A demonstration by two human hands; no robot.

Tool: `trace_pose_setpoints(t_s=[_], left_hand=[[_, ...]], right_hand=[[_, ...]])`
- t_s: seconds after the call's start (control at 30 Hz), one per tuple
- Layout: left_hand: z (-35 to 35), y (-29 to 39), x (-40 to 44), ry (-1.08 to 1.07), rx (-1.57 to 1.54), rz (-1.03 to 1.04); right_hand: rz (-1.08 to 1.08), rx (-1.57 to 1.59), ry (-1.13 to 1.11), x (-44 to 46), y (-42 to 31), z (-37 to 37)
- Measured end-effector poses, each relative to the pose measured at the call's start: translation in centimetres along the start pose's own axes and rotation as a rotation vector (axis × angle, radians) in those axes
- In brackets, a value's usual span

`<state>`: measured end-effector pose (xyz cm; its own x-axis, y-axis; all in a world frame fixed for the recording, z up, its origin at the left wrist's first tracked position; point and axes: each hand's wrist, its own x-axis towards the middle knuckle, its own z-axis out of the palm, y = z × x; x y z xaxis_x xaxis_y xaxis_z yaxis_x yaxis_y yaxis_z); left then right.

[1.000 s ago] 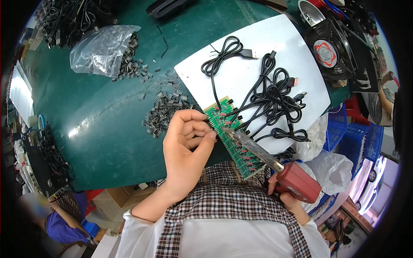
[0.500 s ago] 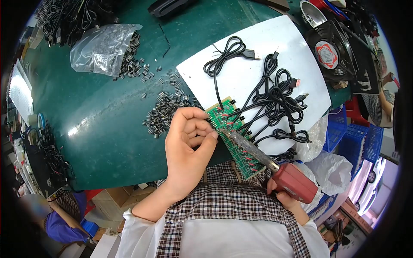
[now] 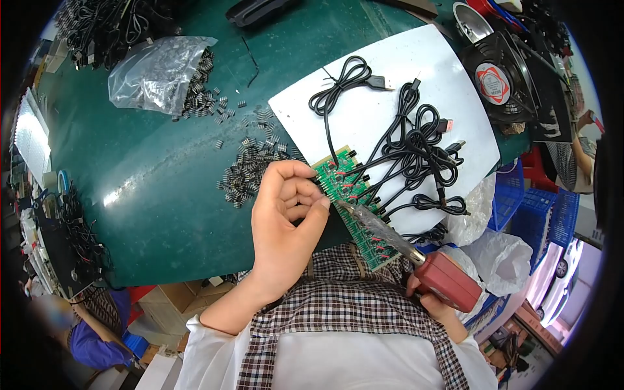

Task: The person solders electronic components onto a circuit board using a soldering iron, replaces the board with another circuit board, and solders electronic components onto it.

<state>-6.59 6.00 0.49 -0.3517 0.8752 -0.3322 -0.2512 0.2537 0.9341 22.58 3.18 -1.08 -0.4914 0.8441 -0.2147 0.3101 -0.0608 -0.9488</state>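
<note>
Green circuit board [image 3: 365, 242] lies by the near edge of the white sheet [image 3: 448, 68], black cables [image 3: 416, 146] running off it. The left hand [image 3: 283, 214] curls at its left edge, thumb close to the bent fingers; whether they pinch anything I cannot tell. The right hand [image 3: 434, 304] wraps the soldering iron [image 3: 429, 266], whose tip has just shifted slightly away from the left fingertips, perhaps ending one touch there

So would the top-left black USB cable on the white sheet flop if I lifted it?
The black USB cable would probably flop: its thin lead curves. Its loops might stay bunched, since something seems to cinch them. Lifting could tug the green circuit board, where its end reaches.
</note>
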Motion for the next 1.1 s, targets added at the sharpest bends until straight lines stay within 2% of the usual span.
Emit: trace_pose_setpoints(t_s=[0.13,0.2,0.23,0.33,0.4,0.5,0.57,0.7,0.77,0.9,0.97,1.1], left_hand=[[-0.2,1.1,-0.7,0.061,0.118,-0.031],[-1.6,1.0,-1.1,0.158,0.826,0.207],[-1.9,0.8,-0.9,0.202,0.971,0.310],[-2.9,-0.1,-0.7,0.173,1.083,0.377],[-2.8,-0.3,-0.5,0.185,1.068,0.348],[-2.9,-0.4,0.2,0.218,1.048,0.433],[-2.9,0.2,0.4,0.187,1.015,0.348],[-3.1,0.6,0.2,0.175,0.932,0.372],[-3.2,-0.1,-0.1,0.168,0.795,0.405],[-3.3,-0.4,-0.2,0.224,0.882,0.515],[-3.3,0.3,-0.6,0.216,0.859,0.333],[-2.4,0.3,-0.2,0.215,0.870,0.299]], right_hand=[[0.002,-0.054,-0.017,-0.8,1.0,-0.5],[-0.030,-0.120,-0.016,-0.6,0.8,-0.5],[-0.033,-0.067,-0.009,-0.1,0.3,-0.3],[-0.041,0.006,-0.009,1.1,-0.6,0.3],[-0.046,0.020,-0.013,1.1,-0.6,0.2],[-0.052,-0.143,-0.008,0.8,-1.0,0.2],[0.137,0.318,0.060,2.0,-3.1,1.4],[0.171,0.308,0.062,2.1,-3.5,1.1],[0.234,0.236,-0.027,1.8,-3.2,0.8],[0.227,0.239,0.024,2.0,-3.7,1.1],[0.219,0.226,0.011,2.0,-3.5,0.9],[0.198,0.238,0.040,2.0,-3.4,1.2]])
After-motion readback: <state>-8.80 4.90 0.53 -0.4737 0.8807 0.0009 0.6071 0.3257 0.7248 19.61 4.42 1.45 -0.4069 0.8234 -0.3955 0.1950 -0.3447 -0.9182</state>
